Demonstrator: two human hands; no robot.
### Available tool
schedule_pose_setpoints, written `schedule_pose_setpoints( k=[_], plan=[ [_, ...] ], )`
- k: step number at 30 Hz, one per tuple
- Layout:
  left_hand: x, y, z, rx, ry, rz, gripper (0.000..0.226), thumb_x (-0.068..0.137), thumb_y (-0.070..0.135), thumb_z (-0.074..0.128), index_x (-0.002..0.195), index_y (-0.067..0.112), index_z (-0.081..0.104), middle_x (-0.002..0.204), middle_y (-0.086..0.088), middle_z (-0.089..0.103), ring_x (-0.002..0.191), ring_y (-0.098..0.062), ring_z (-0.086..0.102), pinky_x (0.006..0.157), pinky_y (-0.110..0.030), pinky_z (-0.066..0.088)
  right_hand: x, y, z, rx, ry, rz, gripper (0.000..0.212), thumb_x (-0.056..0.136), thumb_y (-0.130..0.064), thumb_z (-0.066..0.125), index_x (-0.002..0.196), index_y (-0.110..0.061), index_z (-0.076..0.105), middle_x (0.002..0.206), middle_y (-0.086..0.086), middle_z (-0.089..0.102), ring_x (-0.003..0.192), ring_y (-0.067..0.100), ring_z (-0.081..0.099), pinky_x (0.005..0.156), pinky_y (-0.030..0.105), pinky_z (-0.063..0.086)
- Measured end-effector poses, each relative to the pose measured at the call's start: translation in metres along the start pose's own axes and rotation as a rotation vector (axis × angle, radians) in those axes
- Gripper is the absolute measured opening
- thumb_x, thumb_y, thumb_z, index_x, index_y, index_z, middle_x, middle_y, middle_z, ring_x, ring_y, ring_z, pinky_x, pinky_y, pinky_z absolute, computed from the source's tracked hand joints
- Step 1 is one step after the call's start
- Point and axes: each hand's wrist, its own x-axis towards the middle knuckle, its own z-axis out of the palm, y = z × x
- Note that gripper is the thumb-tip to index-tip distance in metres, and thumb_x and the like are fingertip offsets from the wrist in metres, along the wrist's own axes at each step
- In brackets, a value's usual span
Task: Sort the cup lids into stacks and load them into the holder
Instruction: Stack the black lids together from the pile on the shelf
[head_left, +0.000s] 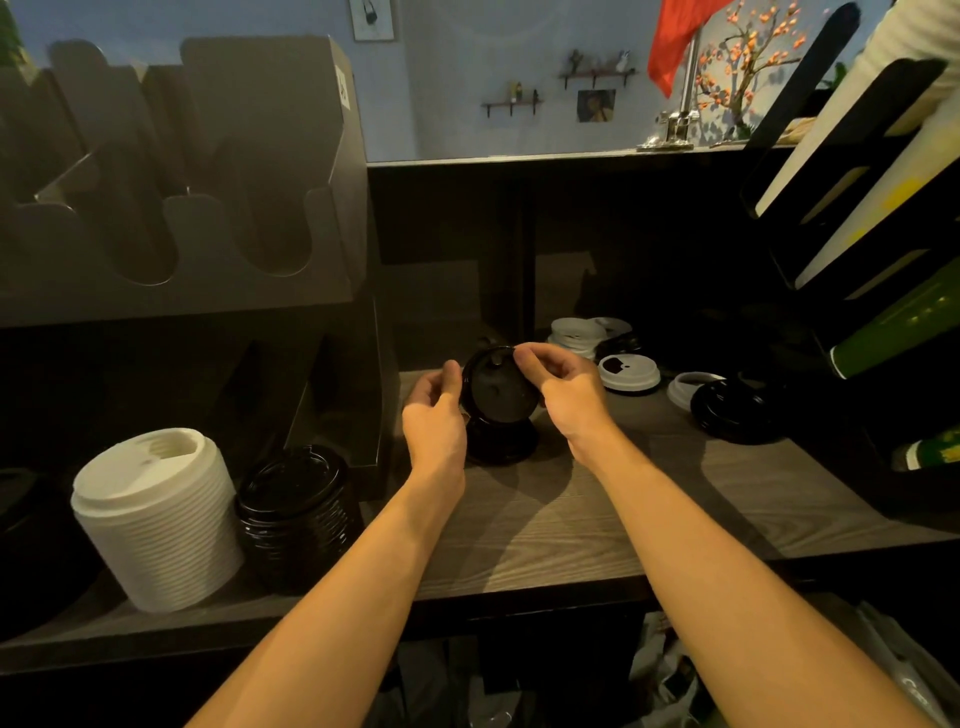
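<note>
A black lid (498, 384) is tilting on edge, pinched by the left hand (434, 415) and right hand (563, 387), just above a short black stack (501, 441). Near left, a tall white stack (156, 519) and a ribbed black stack (298, 514) are leaning side by side under the grey holder (208, 182). Loose white lids (628, 371) and loose black lids (727, 410) are lying far right.

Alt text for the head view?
Left hand and right hand hold a black lid above a short black stack on the wooden counter. Loose lids lie to its right; a tall white stack and a tall black stack stand left.
</note>
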Motion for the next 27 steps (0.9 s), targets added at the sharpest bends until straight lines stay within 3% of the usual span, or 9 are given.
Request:
schedule_pose_setpoints(
  k=[3,6,9,12,16,19,21,23,27],
  plan=[
    [-0.001,-0.005,-0.003,0.149,0.021,0.070,0.023,0.106,0.034,0.052,0.120,0.022,0.065,0.109,0.004,0.066,0.104,-0.012,0.060,0.081,-0.024,0.046,0.002,-0.001,-0.002,-0.019,0.075,0.045,0.017,0.096,-0.038,0.065,0.098,-0.025,0.076,0.094,-0.007,0.077,0.098,0.009,0.070,0.090,0.029,0.057],
    [-0.002,-0.008,-0.011,0.603,0.018,0.205,0.027,0.102,0.020,0.056,0.129,0.022,0.060,0.115,0.000,0.064,0.110,-0.022,0.062,0.088,-0.032,0.049,0.005,0.000,-0.006,-0.094,0.134,0.077,0.028,0.096,-0.047,0.062,0.088,-0.025,0.076,0.089,-0.005,0.077,0.095,0.014,0.070,0.090,0.036,0.057],
    [-0.007,-0.006,-0.011,1.033,-0.103,0.122,0.044,0.100,0.040,0.057,0.137,0.015,0.057,0.124,-0.009,0.067,0.123,-0.030,0.058,0.103,-0.035,0.035,0.006,0.004,-0.009,-0.174,0.160,0.111,0.031,0.093,-0.051,0.064,0.086,-0.023,0.076,0.087,-0.005,0.076,0.093,0.015,0.069,0.093,0.041,0.056],
    [-0.006,-0.008,-0.011,1.138,-0.147,0.082,0.048,0.095,0.051,0.061,0.129,0.017,0.064,0.121,-0.007,0.070,0.125,-0.030,0.057,0.116,-0.040,0.024,0.008,0.007,-0.009,-0.270,0.114,0.172,0.030,0.093,-0.051,0.064,0.088,-0.024,0.075,0.088,-0.006,0.075,0.093,0.015,0.067,0.095,0.042,0.053],
    [0.000,-0.012,-0.014,0.907,-0.145,0.100,0.040,0.093,0.028,0.070,0.130,0.021,0.056,0.116,-0.001,0.068,0.112,-0.022,0.061,0.104,-0.043,0.047,0.010,0.010,-0.007,-0.345,0.072,0.207,0.024,0.095,-0.050,0.062,0.089,-0.028,0.072,0.090,-0.007,0.074,0.093,0.016,0.067,0.092,0.041,0.054],
    [0.001,-0.012,-0.012,0.538,-0.109,0.144,0.041,0.091,0.004,0.070,0.123,0.020,0.050,0.106,0.006,0.066,0.101,-0.015,0.065,0.077,-0.024,0.054,0.007,0.008,-0.005,-0.363,0.061,0.173,0.028,0.099,-0.050,0.055,0.098,-0.025,0.069,0.091,-0.006,0.071,0.090,0.012,0.064,0.073,0.027,0.048],
    [0.000,-0.010,-0.008,0.349,-0.123,0.142,0.043,0.090,-0.006,0.067,0.121,0.020,0.052,0.101,0.010,0.064,0.100,-0.008,0.064,0.070,-0.014,0.052,0.005,0.008,-0.005,-0.361,0.045,0.150,0.032,0.101,-0.050,0.050,0.103,-0.024,0.067,0.094,-0.005,0.069,0.089,0.011,0.062,0.070,0.027,0.046],
    [0.000,-0.008,-0.004,0.236,-0.126,0.118,0.043,0.090,-0.008,0.065,0.121,0.020,0.056,0.106,0.009,0.065,0.101,-0.004,0.062,0.073,-0.016,0.054,0.004,0.011,-0.004,-0.346,0.016,0.138,0.033,0.102,-0.051,0.048,0.105,-0.023,0.065,0.096,-0.003,0.069,0.092,0.014,0.063,0.081,0.034,0.052],
    [0.004,-0.005,-0.004,-0.135,-0.160,-0.054,0.020,0.100,0.010,0.056,0.116,0.017,0.067,0.121,-0.007,0.068,0.116,-0.025,0.064,0.100,-0.043,0.054,0.004,0.009,-0.003,-0.306,0.000,0.130,0.029,0.100,-0.050,0.052,0.104,-0.024,0.064,0.101,-0.003,0.069,0.099,0.016,0.064,0.092,0.039,0.052]
  ],
)
